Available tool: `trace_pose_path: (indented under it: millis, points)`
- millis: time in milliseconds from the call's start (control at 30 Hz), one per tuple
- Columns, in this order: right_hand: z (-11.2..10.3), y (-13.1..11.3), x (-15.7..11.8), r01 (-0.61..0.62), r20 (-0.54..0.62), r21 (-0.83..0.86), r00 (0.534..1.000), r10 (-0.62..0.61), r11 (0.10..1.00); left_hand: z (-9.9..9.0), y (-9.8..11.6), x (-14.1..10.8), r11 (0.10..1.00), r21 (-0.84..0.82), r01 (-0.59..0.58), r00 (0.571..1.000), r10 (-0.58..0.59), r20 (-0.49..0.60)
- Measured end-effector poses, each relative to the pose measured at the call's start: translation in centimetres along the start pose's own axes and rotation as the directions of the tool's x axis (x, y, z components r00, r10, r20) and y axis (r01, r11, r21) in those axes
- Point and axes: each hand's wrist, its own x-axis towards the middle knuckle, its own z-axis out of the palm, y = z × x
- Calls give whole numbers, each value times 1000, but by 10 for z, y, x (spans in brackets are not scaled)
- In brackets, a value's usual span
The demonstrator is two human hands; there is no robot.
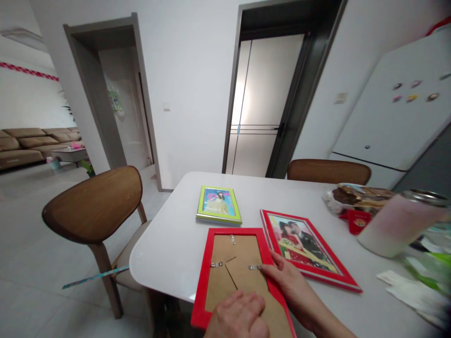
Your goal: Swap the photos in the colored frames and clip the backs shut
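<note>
A red picture frame (202, 286) lies back side up at the near table edge, its brown backing board (243, 251) showing small metal turn clips and a thin slit. My left hand (239, 315) is closed over the lower part of this frame, bent fingers pressed together on the board and the thumb hidden. On the frame's right side, my right hand (294, 288) grips the rim, with fingertips by the right metal clip (254, 267). Just beyond it lies a second red frame (310, 249), face up with a photo of two people. A lime-green framed photo (219, 205) lies farther back.
On the white table's (169, 234) right side stand a pink-white tumbler (398, 225), a red packet (358, 221), a plastic-wrapped bundle (362, 195) and crumpled tissue (405, 293). Wooden chairs stand left (98, 206) and behind (327, 171). A fridge (398, 103) is at right.
</note>
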Motion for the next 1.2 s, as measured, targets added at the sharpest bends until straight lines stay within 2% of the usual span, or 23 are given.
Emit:
trace_pose_path:
  millis: [67,100,167,267,300,367,433,533,633,700,833,933,1033,1100,1200]
  points:
    - [-1,13,13,86,-10,-211,996,-90,974,5,-2,-8,998,53,-16,995,10,104]
    - [-2,19,20,134,-22,-345,988,-151,929,5,-3,-11,998,59,-8,987,-1,163]
    - [-3,29,31,189,-40,-617,962,-271,764,3,-5,-13,998,46,31,960,-43,278]
    - [-4,38,40,168,-17,-869,930,-368,466,-6,-7,-11,990,-34,134,883,-104,458]
    - [-4,39,41,165,2,-902,925,-379,399,-10,-8,-9,978,-62,198,849,-139,509]
    - [-4,40,42,178,45,-928,925,-378,326,-19,-13,-3,933,-74,352,781,-249,573]
    - [-3,39,41,201,80,-939,917,-390,280,-29,-24,3,871,-11,492,719,-399,569]
    - [-2,35,43,229,135,-951,912,-387,207,-41,-50,5,751,160,641,615,-627,478]
    - [1,31,48,232,161,-954,930,-329,189,-44,-71,0,642,197,741,525,-737,426]
    - [2,29,52,231,162,-954,934,-318,193,-43,-77,-4,617,151,772,514,-746,423]
    - [1,29,55,240,167,-955,920,-354,176,-39,-76,-8,613,102,783,533,-747,397]
    - [6,30,52,263,187,-956,891,-413,134,-38,-74,-9,620,90,779,549,-745,380]
    - [26,30,49,365,271,-921,852,-447,137,-36,-75,-11,616,106,780,542,-752,375]
    - [47,30,50,457,355,-874,833,-425,166,-35,-76,-12,612,129,780,532,-757,379]
    - [75,31,56,502,422,-849,833,-358,166,-33,-78,-14,623,146,769,537,-752,381]
